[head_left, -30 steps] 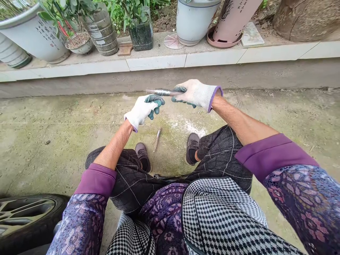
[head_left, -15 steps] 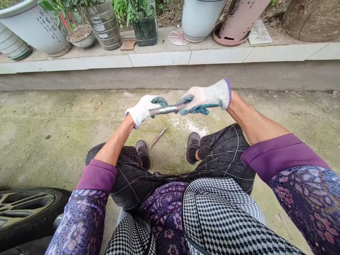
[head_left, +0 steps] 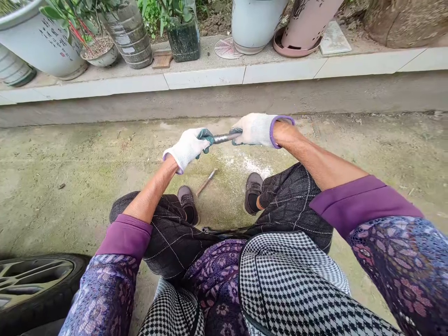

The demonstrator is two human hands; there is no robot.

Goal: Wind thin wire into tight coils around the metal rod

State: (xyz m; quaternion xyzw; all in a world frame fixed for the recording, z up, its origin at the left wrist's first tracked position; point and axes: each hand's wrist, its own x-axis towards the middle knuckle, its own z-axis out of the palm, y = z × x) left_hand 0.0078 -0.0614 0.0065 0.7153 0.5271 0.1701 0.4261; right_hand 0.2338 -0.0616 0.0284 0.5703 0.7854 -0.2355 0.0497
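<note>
Both hands wear white knit gloves with dark green coated fingers. Between them runs a short dark rod (head_left: 227,137) with a shiny silver wrapping around its middle, held roughly level above the ground. My left hand (head_left: 192,144) is closed on its left end. Around the right end my right hand (head_left: 255,129) is closed, palm down, and hides that tip. A second thin stick (head_left: 206,182) with a pale upper end lies on the concrete between my shoes.
White powder (head_left: 254,164) is scattered on the concrete near my right shoe (head_left: 254,189). Ahead runs a low tiled ledge (head_left: 206,78) with several plant pots, including a white pot (head_left: 257,23) and a pink pot (head_left: 308,23). A car wheel (head_left: 38,280) stands at lower left.
My right hand has turned palm down and its fingers have closed around the rod. My left hand has closed further over its left end. The view has shifted slightly.
</note>
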